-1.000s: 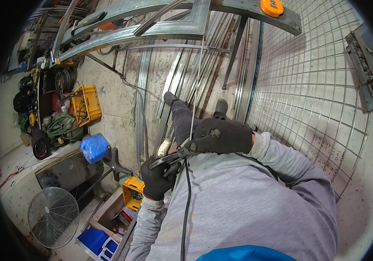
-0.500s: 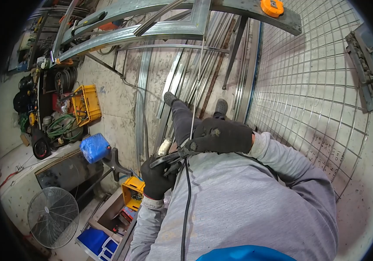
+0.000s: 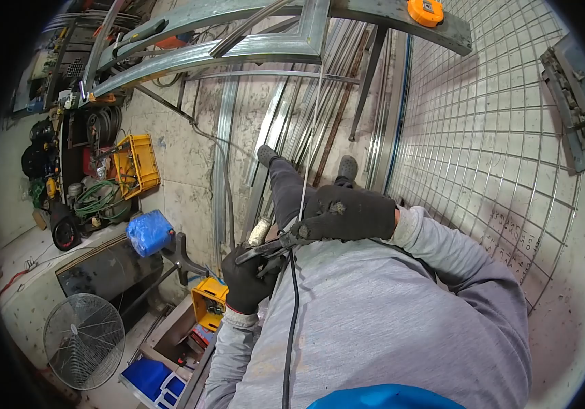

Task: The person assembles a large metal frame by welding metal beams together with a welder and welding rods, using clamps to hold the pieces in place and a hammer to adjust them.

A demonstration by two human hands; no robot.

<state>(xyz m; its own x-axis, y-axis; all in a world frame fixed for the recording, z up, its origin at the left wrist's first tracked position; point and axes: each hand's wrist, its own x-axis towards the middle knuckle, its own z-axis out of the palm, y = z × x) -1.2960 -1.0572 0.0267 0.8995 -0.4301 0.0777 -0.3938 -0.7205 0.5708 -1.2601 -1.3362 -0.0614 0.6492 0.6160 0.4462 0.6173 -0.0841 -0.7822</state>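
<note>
My left hand, in a dark glove, is wrapped round a dark clamp-like tool with a lever, which looks like a welding electrode holder. Its jaw end reaches to the fingers of my right hand, gloved and closed in front of my belly. From between the two hands a thin, pale rod, like a welding electrode, rises toward the corner of the metal frame. Glove fingers hide where rod and jaws meet. A black cable hangs below them over my grey shirt.
Ahead, a galvanized metal frame lies on a stand, with an orange tape measure on the beam. Long metal profiles cover the floor near my feet. Wire mesh stands right. Left are a yellow crate and a fan.
</note>
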